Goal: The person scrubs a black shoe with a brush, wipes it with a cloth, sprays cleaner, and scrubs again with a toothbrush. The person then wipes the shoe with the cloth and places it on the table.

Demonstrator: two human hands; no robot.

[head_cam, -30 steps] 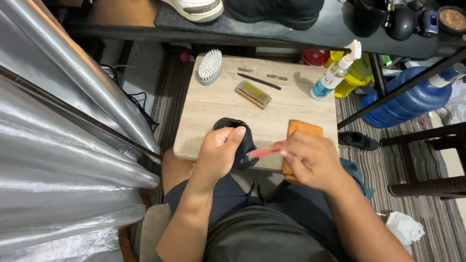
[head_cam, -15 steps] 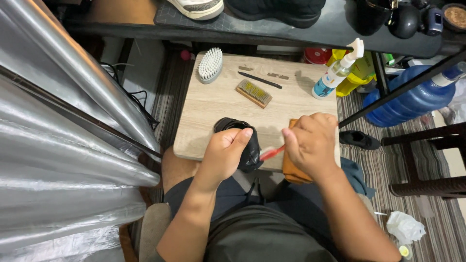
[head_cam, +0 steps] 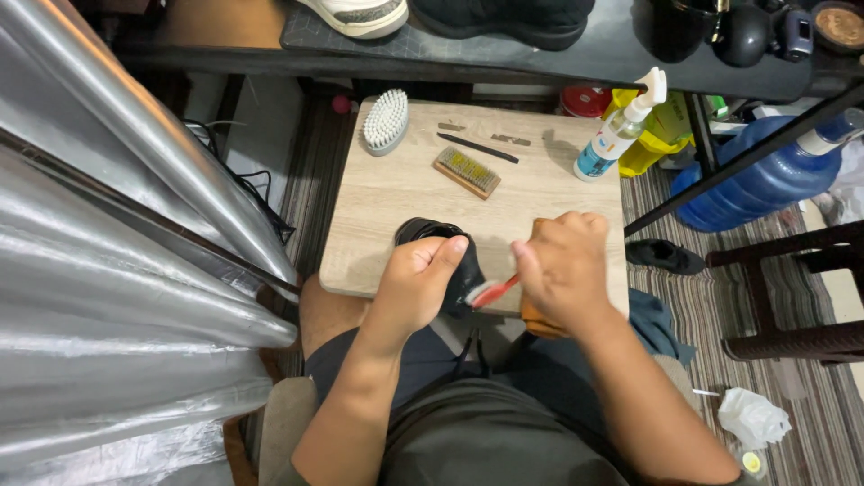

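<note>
- Cramped work nook: small wooden tabletop (head_cam: 405, 198) over the person's lap, dark shelf (head_cam: 558, 54) at 12 o'clock carrying shoes, crinkled silver sheeting (head_cam: 108, 270) filling the 9 o'clock side.
- Left hand (head_cam: 418, 279) has its fingers wrapped shut around a black shoe (head_cam: 432, 236), thumb laid over the top; shoe sits at the near edge of the tabletop, roughly 6 o'clock from the tabletop centre.
- Right hand (head_cam: 562, 265) is closed in a fist on a red-handled small brush (head_cam: 490, 292); only the red end shows, the rest is hidden in the fist.
- Key relation: brush long axis runs about 8 to 2 o'clock, tip pointing at 8 o'clock from the right hand and touching, or just short of, the shoe side under the left thumb. Cannot tell which.
- Both hands are at the shoe; left carries it, right only reaches it through the brush.
- Orange-brown cloth or pad (head_cam: 538, 317) lies under the right hand, mostly covered.
- Idle items at 12 o'clock of the hands: white bristle brush (head_cam: 385, 121), flat brass-wire brush (head_cam: 466, 172), thin black stick (head_cam: 477, 148).
- Spray bottle (head_cam: 612, 139) stands at 1 o'clock on the tabletop corner; blue water jug (head_cam: 765, 184) on the floor at 3 o'clock.
</note>
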